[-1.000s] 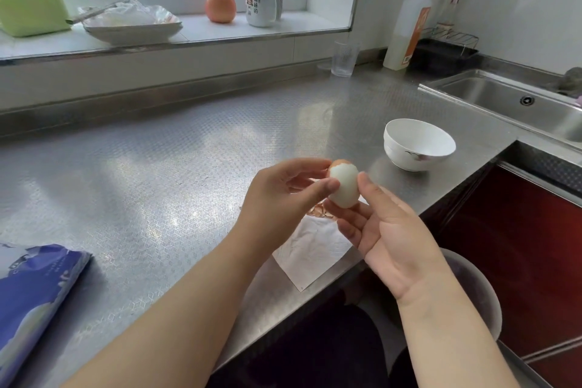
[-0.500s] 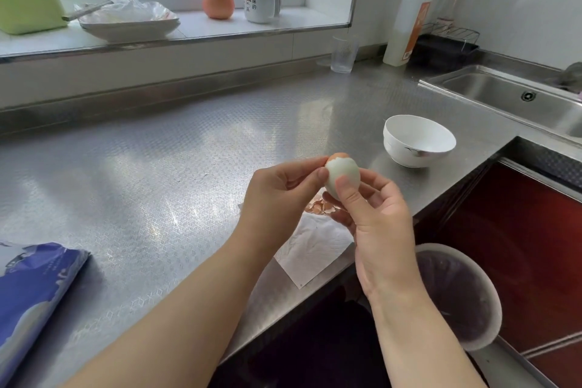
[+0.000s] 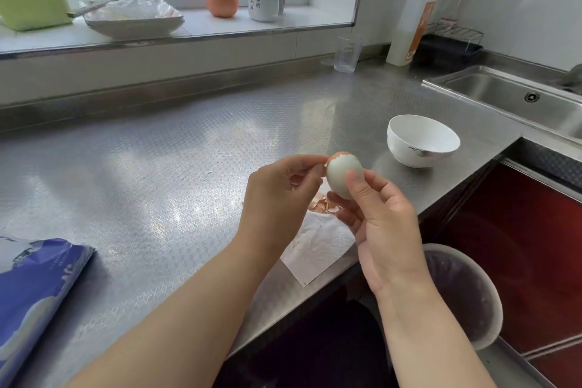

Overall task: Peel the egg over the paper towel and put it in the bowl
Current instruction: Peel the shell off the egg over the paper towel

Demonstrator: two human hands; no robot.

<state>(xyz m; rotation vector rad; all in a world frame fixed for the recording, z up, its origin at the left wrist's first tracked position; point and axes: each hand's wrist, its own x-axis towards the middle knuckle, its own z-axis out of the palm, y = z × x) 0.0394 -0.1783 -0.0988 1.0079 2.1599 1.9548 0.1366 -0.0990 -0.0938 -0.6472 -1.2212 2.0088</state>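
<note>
Your right hand grips the mostly peeled egg above the paper towel; your left hand pinches shell at its top. Shell bits lie on the towel. The bowl sits apart to the right, bare counter between, near the counter's front edge.

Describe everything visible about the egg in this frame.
The egg is mostly peeled: smooth, pale white, with a small cap of brown shell left at its top. It is held upright in the air above the paper towel. The right hand grips it, thumb across the front, while the left hand pinches a shell flake at its upper left edge.
</note>
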